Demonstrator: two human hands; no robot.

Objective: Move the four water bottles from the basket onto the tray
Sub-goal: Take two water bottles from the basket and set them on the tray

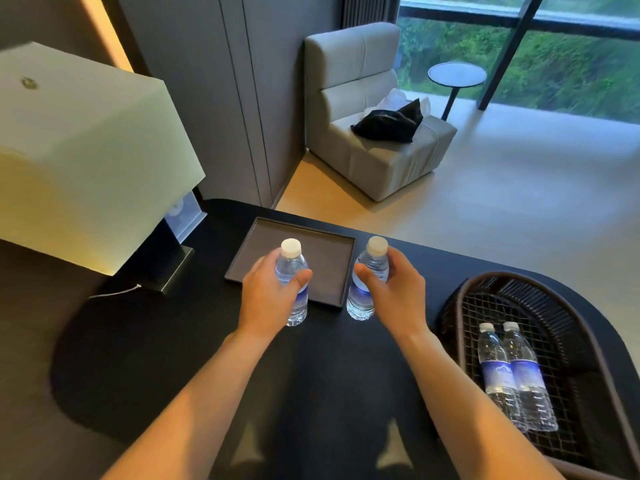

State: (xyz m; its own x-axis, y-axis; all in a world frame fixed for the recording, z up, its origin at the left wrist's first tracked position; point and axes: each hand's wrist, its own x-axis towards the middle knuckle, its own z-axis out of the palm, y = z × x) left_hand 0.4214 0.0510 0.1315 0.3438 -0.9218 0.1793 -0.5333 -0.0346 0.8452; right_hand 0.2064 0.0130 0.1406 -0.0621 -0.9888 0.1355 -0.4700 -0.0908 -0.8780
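My left hand (268, 296) grips a clear water bottle (292, 261) with a white cap and blue label, held upright over the near edge of the dark square tray (322, 251). My right hand (398, 289) grips a second upright bottle (370, 265) just beside the tray's right near corner. The tray's surface is bare. Two more bottles (493, 368) (526, 375) lie side by side in the dark woven basket (568, 327) at the right end of the black table (173, 341).
A large lamp with a pale square shade (79, 154) stands at the left, its base (173, 271) and cord close to the tray. Beyond the table are a grey armchair (367, 133) with a black bag, a small round side table (457, 76) and a window.
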